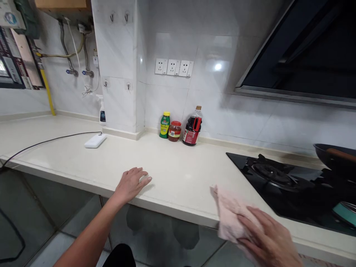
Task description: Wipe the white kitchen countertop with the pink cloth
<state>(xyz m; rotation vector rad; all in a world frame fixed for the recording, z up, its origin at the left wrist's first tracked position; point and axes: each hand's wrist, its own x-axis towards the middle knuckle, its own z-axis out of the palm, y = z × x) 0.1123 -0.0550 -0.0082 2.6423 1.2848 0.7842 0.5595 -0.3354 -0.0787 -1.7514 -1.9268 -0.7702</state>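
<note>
— What's nearest to the camera?

— The right hand (268, 239), low at the front edge of the countertop (178, 174). Its fingers are spread flat, pressing down on a pink cloth (229, 217). It is not gripping the cloth in a fist; the palm and fingers lie on top of it. The hand is blurred.

— Where exactly is the cloth?

— On the counter's front edge, just left of the black gas hob (283, 185), with one corner sticking up toward the wall.

— And the other hand?

— The left hand (132, 183) rests on the counter further left, palm down, fingers loosely extended and slightly apart, holding nothing. It is well apart from the cloth.

— What lies beyond the hands?

— A white power bank (95, 140) with a black cable (47, 142) running off to the left. On the hob's right, a dark wok (335, 157) and a teal-rimmed dish (345, 213), partly cut off.

— Against the wall?

— A green bottle (165, 125), a red-lidded jar (174, 131) and a dark sauce bottle (192, 128) stand in a row, close together. A spray bottle (102, 110) stands further left, and three wall sockets (174, 67) sit above.
</note>
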